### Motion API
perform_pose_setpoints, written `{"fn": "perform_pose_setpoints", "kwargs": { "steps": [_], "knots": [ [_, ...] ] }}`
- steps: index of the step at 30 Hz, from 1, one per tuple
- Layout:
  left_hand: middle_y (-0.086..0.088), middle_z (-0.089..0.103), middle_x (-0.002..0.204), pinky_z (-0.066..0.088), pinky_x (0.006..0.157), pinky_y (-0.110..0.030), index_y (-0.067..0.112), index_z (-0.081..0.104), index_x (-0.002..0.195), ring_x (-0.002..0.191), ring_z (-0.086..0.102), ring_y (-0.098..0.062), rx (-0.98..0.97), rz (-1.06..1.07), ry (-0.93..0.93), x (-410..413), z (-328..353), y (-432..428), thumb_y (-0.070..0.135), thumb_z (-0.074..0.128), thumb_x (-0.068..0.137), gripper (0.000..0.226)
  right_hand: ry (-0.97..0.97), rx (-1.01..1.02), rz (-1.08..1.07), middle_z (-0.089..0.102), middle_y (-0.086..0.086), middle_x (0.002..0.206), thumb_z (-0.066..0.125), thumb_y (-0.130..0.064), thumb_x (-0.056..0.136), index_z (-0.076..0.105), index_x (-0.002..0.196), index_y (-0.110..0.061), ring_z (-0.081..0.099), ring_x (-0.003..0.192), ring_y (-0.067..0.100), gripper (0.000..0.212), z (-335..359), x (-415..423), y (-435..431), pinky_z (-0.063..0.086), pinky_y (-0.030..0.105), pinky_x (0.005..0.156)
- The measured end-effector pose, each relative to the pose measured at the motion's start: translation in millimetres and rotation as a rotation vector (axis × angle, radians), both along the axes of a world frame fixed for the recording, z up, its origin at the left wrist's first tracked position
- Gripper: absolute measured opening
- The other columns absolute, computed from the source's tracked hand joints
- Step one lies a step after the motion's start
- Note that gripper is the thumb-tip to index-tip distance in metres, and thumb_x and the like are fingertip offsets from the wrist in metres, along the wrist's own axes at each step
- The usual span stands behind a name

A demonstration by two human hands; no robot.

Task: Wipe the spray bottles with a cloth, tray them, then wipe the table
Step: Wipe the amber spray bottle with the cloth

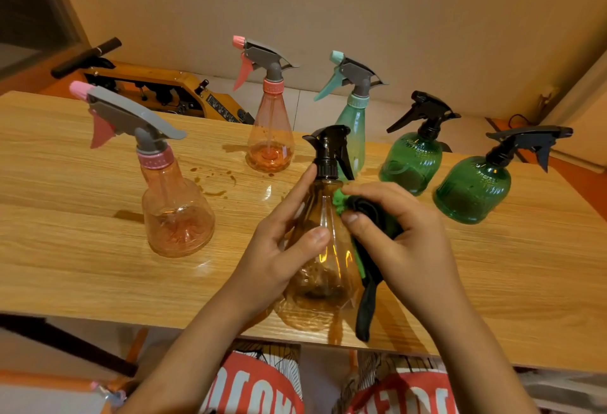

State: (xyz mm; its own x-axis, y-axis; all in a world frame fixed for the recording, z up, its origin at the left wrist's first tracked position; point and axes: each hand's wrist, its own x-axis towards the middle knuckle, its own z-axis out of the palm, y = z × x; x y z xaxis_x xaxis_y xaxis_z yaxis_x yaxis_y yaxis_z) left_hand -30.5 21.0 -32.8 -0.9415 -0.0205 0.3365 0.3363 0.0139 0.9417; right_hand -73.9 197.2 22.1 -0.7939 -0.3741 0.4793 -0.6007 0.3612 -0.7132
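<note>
At centre, your left hand (282, 243) gripped the amber spray bottle (323, 282); fingers of your right hand (404, 233) pinched the cloth (368, 216) against it. Probably early: five other bottles (177, 216) and spills (213, 183) waited on the table (82, 266), no tray visible.

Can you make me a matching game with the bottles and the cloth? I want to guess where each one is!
Things:
1. amber bottle
2. green and black cloth
3. mint-topped bottle
4. nearest pink-topped bottle

Places:
A. stands at the left of the table
B. gripped by the left hand
C. bunched in the right hand
D. stands at the back, behind the amber bottle

Pairs: 1-B, 2-C, 3-D, 4-A
</note>
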Motion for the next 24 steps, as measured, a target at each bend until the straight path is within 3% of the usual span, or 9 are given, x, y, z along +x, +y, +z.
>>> {"fn": "perform_pose_setpoints", "kwargs": {
  "steps": [2, 6, 9, 14, 20, 24],
  "knots": [
    [0.025, 0.043, 0.157, 0.039, 0.115, -0.023, 0.035, 0.032, 0.156, 0.147, 0.040, -0.003, 0.018, 0.017, 0.008, 0.7, -1.1, -0.9, 0.036, 0.061, 0.092, 0.071, -0.043, 0.028, 0.066, 0.070, -0.018, 0.105, 0.073, -0.017, 0.087, 0.075, 0.111, -0.026, 0.064, 0.108, 0.004, 0.026, 4.6, 1.6, 5.7, 0.045, 0.011, 0.090],
    [0.042, 0.044, 0.147, 0.037, 0.104, -0.007, 0.030, 0.029, 0.156, 0.139, 0.041, 0.012, -0.029, -0.001, 0.010, 0.7, 1.7, 3.0, 0.032, 0.060, 0.092, 0.070, -0.026, 0.024, -0.005, 0.069, -0.019, 0.103, 0.075, -0.012, 0.088, 0.075, 0.111, -0.025, 0.063, 0.105, 0.002, 0.026, 9.1, -7.0, 4.0, 0.046, 0.011, 0.088],
    [0.048, 0.045, 0.139, 0.036, 0.101, -0.003, 0.029, 0.026, 0.155, 0.135, 0.041, 0.019, -0.049, 0.012, 0.009, -0.3, 3.2, 5.1, 0.019, 0.062, 0.096, 0.070, 0.046, -0.026, -0.106, 0.068, -0.016, 0.105, 0.075, -0.009, 0.088, 0.075, 0.112, -0.023, 0.063, 0.105, 0.001, 0.028, 3.8, -7.9, -6.4, 0.047, 0.012, 0.088],
    [0.023, 0.041, 0.159, 0.036, 0.120, -0.028, 0.035, 0.032, 0.156, 0.149, 0.036, -0.002, 0.003, 0.055, 0.003, 0.3, -0.6, -1.3, 0.037, 0.060, 0.093, 0.069, -0.071, 0.014, 0.078, 0.071, -0.018, 0.103, 0.075, -0.008, 0.085, 0.078, 0.108, -0.025, 0.065, 0.107, 0.005, 0.029, 7.1, 1.7, 5.9, 0.046, 0.012, 0.091],
    [0.040, 0.042, 0.149, 0.036, 0.106, -0.007, 0.030, 0.032, 0.154, 0.142, 0.038, 0.010, -0.030, 0.006, 0.008, -1.7, 3.8, 7.9, 0.022, 0.063, 0.097, 0.066, -0.029, -0.074, -0.085, 0.071, -0.017, 0.102, 0.076, -0.007, 0.085, 0.078, 0.109, -0.024, 0.066, 0.103, 0.003, 0.029, 8.0, -7.4, -1.8, 0.051, 0.016, 0.087],
    [0.035, 0.039, 0.154, 0.034, 0.107, -0.008, 0.031, 0.033, 0.155, 0.145, 0.035, 0.007, -0.009, 0.051, 0.027, -3.7, 5.3, 0.5, 0.034, 0.062, 0.094, 0.068, -0.135, 0.010, 0.074, 0.072, -0.016, 0.102, 0.079, -0.006, 0.082, 0.079, 0.106, -0.027, 0.066, 0.105, 0.005, 0.032, 9.8, -1.1, 7.6, 0.050, 0.016, 0.089]
  ]
}}
